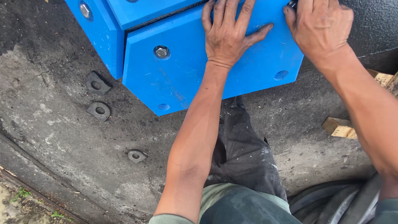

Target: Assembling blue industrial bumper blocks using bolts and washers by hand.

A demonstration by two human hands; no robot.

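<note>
The left hand (227,35) was laid flat on the blue panel (195,70) at upper centre, fingers spread. The right hand (320,25) was curled at the panel's upper right edge around a small dark object (292,4); its kind could not be told. A hex bolt (161,52) was seated in the smooth, scuffed panel.

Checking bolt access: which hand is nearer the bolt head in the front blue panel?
Left. The left hand lies flat on the blue panel, just right of the bolt head; the right hand sits at the panel's far right top edge.
</note>
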